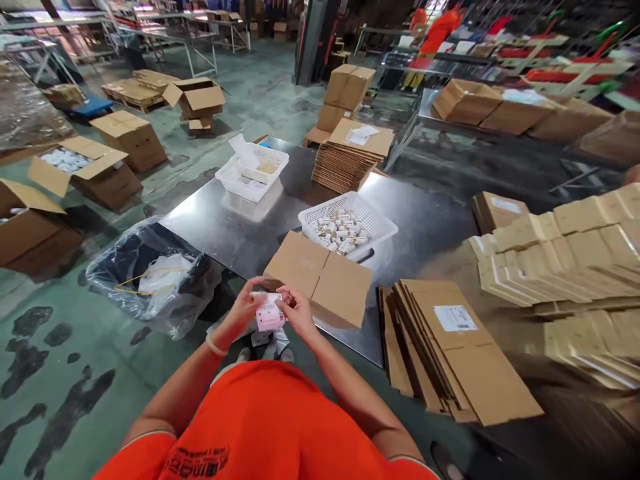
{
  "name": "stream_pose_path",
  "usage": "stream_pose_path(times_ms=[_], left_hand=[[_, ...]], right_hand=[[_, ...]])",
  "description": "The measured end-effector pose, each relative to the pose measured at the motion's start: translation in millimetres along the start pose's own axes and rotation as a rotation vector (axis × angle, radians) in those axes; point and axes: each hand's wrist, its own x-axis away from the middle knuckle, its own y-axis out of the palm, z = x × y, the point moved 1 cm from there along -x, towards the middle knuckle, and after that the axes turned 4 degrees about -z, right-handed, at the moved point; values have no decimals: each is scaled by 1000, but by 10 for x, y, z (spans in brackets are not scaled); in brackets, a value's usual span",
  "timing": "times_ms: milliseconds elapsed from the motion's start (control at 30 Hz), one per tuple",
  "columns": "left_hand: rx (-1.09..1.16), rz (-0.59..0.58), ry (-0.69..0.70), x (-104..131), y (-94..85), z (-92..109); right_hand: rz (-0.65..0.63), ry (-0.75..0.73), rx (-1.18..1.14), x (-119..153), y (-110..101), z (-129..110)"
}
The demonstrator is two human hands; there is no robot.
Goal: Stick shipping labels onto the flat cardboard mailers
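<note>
Between my two hands, just off the table's near edge, is a strip of pink and white printed labels (pixel 270 316). My left hand (pixel 245 308) pinches its left side, and my right hand (pixel 297 309) has its fingers closed on the upper right corner. Right beside my right hand a closed cardboard box (pixel 320 273) sits on the metal table (pixel 415 213). Behind that box stands a white perforated basket (pixel 383 229) with many small white and gold pieces (pixel 340 230) in it.
A second white basket (pixel 225 175) stands farther back, near a stack of flattened cartons (pixel 345 167). More flat cartons (pixel 465 353) lean at the table's right. A plastic-lined bin (pixel 110 280) stands at the left. Bundled cardboard pieces (pixel 575 247) fill the far right.
</note>
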Motion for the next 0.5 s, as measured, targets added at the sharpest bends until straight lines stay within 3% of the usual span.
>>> stream_pose_path(times_ms=[167, 367, 433, 500], left_hand=[[-85, -39, -26, -42, 138, -57], [-354, -37, -7, -318, 210, -52], [-361, -96, -102, -397, 179, -117], [-340, -151, -225, -466, 119, -199]], right_hand=[[15, 22, 81, -24, -43, 18], [252, -260, 346, 132, -178, 67], [298, -325, 427, 21, -303, 16], [365, -313, 479, -256, -500, -83]])
